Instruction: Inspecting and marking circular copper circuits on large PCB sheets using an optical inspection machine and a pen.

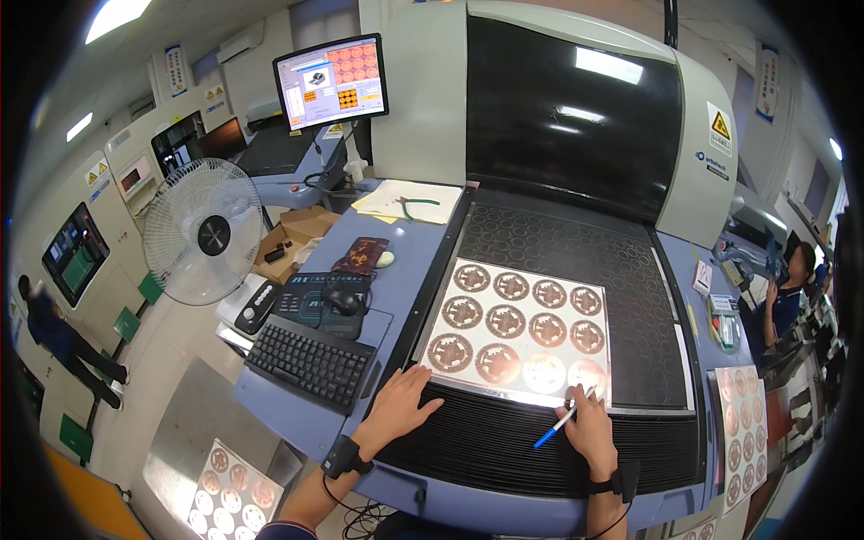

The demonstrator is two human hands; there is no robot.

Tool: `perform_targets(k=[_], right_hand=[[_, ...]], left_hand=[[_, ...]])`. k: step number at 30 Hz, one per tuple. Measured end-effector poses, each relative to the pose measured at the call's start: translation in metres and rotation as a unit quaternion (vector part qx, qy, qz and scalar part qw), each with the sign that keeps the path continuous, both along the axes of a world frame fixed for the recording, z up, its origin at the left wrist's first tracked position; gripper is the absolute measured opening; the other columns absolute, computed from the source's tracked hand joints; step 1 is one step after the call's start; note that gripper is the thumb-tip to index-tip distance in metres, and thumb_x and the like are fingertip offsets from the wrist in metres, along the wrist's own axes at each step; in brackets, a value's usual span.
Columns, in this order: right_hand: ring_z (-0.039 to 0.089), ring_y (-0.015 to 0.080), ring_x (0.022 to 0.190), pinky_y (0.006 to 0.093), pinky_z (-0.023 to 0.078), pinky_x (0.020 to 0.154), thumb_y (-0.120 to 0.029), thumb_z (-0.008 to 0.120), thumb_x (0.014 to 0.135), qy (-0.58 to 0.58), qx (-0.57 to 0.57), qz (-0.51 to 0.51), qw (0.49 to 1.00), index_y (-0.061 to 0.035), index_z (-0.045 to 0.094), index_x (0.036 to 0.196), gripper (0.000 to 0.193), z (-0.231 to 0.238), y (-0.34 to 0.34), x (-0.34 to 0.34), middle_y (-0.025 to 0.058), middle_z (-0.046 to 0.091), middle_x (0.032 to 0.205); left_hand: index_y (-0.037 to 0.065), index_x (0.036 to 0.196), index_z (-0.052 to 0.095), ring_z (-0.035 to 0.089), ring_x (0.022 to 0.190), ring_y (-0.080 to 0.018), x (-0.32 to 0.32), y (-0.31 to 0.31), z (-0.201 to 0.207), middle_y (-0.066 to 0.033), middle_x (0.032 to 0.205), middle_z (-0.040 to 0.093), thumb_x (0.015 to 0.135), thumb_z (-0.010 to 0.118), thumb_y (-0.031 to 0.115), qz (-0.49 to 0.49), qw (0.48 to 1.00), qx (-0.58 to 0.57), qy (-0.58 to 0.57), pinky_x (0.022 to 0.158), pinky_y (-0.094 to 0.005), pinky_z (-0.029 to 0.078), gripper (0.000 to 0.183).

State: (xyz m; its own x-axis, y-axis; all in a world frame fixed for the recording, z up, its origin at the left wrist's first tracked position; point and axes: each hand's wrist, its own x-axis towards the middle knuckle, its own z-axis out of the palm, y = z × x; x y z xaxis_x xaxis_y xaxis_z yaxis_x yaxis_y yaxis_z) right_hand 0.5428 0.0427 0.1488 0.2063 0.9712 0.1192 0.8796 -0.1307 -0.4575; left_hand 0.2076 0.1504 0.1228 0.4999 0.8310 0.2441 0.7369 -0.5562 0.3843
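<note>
A pale rectangular panel (525, 345) with several round copper-coloured patterns lies flat on the dark, ring-marked bed (639, 297) of a large machine. By the panel's near left corner rests my left hand (396, 407), fingers stretched out and holding nothing; its fingertips reach the panel's edge. At the near right corner, my right hand (590, 427) grips a white pen (564, 419) with a blue end pointing down to the left. The pen's other end is close to the last round pattern in the near row; whether it touches cannot be made out.
Left of the bed are a keyboard (310, 362), a mouse (343, 300), green-handled pliers (409, 209) and a monitor (331, 83). A standing fan (213, 236) is beyond. More panels lie at lower left (227, 493) and right (742, 432). Two people are farther off.
</note>
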Motion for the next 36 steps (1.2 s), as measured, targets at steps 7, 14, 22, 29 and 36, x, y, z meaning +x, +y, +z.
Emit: perform_targets(k=[7, 14, 22, 29, 36], right_hand=[[0.045, 0.0514, 0.125, 0.057, 0.038, 0.104, -0.026, 0.071, 0.084, -0.052, -0.001, 0.007, 0.999, -0.0082, 0.054, 0.122, 0.045, -0.009, -0.004, 0.006, 0.0253, 0.059, 0.124], [0.046, 0.0509, 0.124, 0.0568, 0.038, 0.104, -0.019, 0.073, 0.082, -0.009, -0.007, 0.018, 1.0, -0.008, 0.053, 0.12, 0.045, -0.005, 0.001, 0.002, 0.0266, 0.058, 0.126], [0.053, 0.0512, 0.11, 0.0546, 0.046, 0.091, -0.018, 0.072, 0.082, -0.03, 0.014, 0.005, 0.999, -0.0062, 0.051, 0.122, 0.046, -0.004, -0.003, 0.006, 0.0249, 0.056, 0.124], [0.052, 0.0498, 0.11, 0.0553, 0.047, 0.087, -0.02, 0.073, 0.081, -0.053, 0.015, 0.015, 0.998, -0.006, 0.051, 0.12, 0.047, -0.016, -0.007, 0.012, 0.0217, 0.059, 0.114], [0.057, 0.0513, 0.102, 0.0557, 0.05, 0.082, -0.023, 0.073, 0.082, -0.067, 0.006, 0.025, 0.997, -0.0035, 0.05, 0.127, 0.055, -0.018, -0.004, 0.013, 0.0262, 0.059, 0.116]], left_hand=[[0.0, 0.115, 0.065, 0.053, 0.125, -0.0364, -0.06, -0.044, 0.02, -0.0197, 0.126, 0.062, 0.086, 0.069, 0.019, 0.057, 0.988, 0.056, -0.13, 0.109, -0.0458, 0.038, 0.034], [0.001, 0.113, 0.067, 0.052, 0.124, -0.0384, -0.128, -0.046, -0.014, -0.018, 0.126, 0.062, 0.085, 0.068, 0.016, 0.214, 0.961, 0.147, -0.092, 0.105, -0.0474, 0.04, 0.032], [0.013, 0.118, 0.069, 0.047, 0.129, -0.0403, -0.124, -0.046, -0.011, -0.0194, 0.135, 0.055, 0.083, 0.071, 0.022, 0.169, 0.971, 0.164, -0.031, 0.109, -0.05, 0.036, 0.037], [0.015, 0.12, 0.068, 0.044, 0.132, -0.0399, -0.123, -0.051, -0.015, -0.0199, 0.138, 0.052, 0.084, 0.07, 0.028, 0.172, 0.974, 0.142, -0.031, 0.112, -0.0516, 0.032, 0.039], [0.015, 0.123, 0.066, 0.041, 0.135, -0.0406, -0.122, -0.052, -0.008, -0.0214, 0.141, 0.049, 0.086, 0.069, 0.03, 0.189, 0.973, 0.128, -0.042, 0.115, -0.054, 0.026, 0.04]])
